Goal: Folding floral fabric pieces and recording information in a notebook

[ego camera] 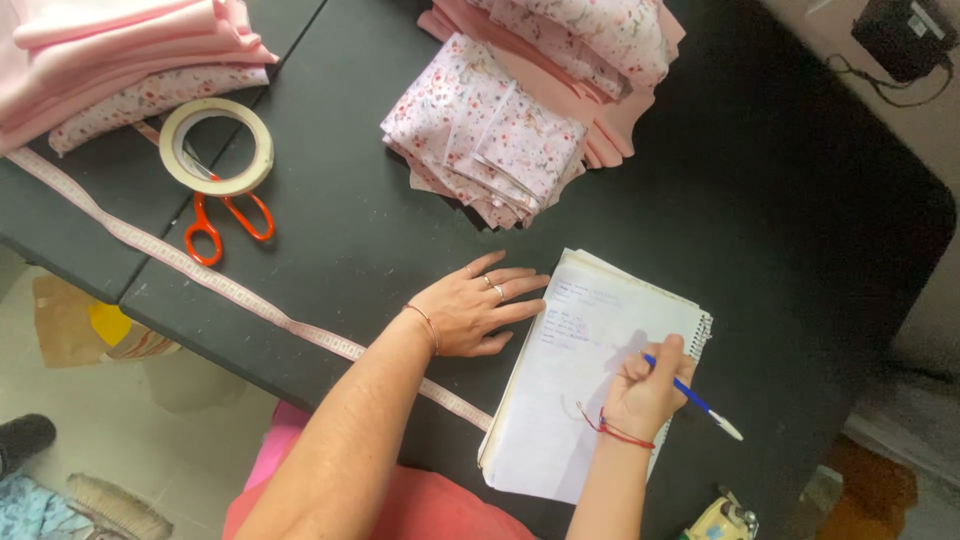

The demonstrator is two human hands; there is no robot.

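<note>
Your right hand [645,385] grips a blue pen [695,397] over the notepad [580,400]; your left hand [475,308] lies flat, fingers spread, touching the pad's edge on the worktop [350,230].

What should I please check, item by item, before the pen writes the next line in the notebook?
1. Right hand grips the pen: ok.
2. Left hand steadies the notebook at its left edge: ok.
3. Blank space below the written lines: ok.
4. Pen tip on paper: cannot tell, hidden by the hand.
5. Measuring tape and folded fabric lie off the page: ok.
</note>
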